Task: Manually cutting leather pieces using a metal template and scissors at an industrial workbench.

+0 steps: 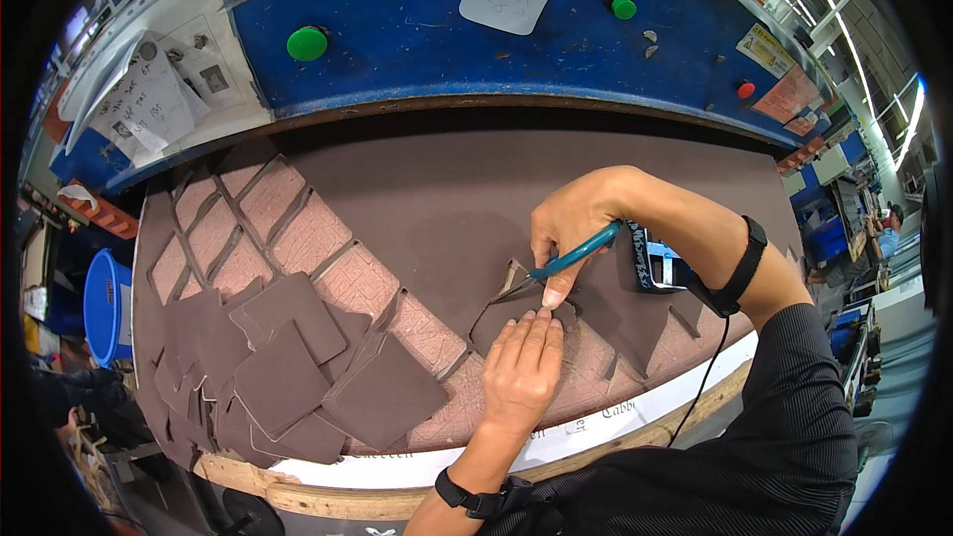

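Note:
My right hand point(581, 223) grips a slim teal pen-like tool point(579, 250), its dark tip pointing down and left. That tip is close to the edge of a cut brown sheet piece point(493, 326); whether it touches I cannot tell. Fingers stretched and lying flat, my left hand point(523, 367) rests on the same piece, just below the right thumb. Around both hands lies the large brown sheet point(437, 194), with a pointed flap point(625, 323) to the right. Part of the piece is hidden under my fingers.
Several cut brown pieces point(283, 377) are heaped at the left, beside narrow offcut strips on a pinkish board point(323, 283). A dark device point(655, 263) sits under my right forearm, near a black cable point(700, 382). Beyond stands a blue machine point(427, 50) with green buttons point(308, 43).

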The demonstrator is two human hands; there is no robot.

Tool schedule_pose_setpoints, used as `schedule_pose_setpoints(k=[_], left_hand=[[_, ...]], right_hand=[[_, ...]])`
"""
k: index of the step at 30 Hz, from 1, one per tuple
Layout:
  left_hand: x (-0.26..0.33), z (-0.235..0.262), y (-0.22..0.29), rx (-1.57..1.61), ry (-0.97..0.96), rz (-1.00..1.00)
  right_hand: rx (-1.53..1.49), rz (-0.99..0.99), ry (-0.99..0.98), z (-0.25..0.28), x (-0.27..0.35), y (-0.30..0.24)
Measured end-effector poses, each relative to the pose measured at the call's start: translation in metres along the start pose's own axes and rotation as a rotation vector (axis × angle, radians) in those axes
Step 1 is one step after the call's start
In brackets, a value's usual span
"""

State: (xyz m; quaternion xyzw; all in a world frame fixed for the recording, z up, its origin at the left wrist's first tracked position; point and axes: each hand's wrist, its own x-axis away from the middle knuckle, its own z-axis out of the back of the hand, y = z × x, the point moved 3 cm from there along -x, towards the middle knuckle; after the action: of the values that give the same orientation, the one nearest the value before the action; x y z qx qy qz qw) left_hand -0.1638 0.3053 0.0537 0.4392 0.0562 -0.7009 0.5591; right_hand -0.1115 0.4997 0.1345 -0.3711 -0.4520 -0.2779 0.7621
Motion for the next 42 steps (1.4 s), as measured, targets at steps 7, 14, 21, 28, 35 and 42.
schedule_pose_setpoints(k=[7,14,21,28,35,42], left_hand=[[0.001,0.000,-0.001,-0.010,0.001,0.013],[-0.001,-0.001,0.000,-0.007,0.005,-0.005],[-0.006,0.001,0.003,0.033,-0.003,-0.033],[-0.004,0.001,-0.002,0.041,0.034,-0.002],[-0.013,0.018,0.007,0.100,0.108,-0.056],[-0.022,0.024,0.042,0.066,0.105,-0.194]], right_hand=[[0.044,0.013,0.044,-0.001,0.003,-0.013],[0.077,0.066,0.012,-0.003,0.001,-0.001],[-0.014,0.020,0.069,-0.006,0.016,0.026],[-0.322,0.197,-0.071,-0.022,0.025,0.055],[-0.687,0.311,0.589,-0.073,0.053,0.059],[-1.441,0.406,0.795,-0.145,0.061,0.029]])
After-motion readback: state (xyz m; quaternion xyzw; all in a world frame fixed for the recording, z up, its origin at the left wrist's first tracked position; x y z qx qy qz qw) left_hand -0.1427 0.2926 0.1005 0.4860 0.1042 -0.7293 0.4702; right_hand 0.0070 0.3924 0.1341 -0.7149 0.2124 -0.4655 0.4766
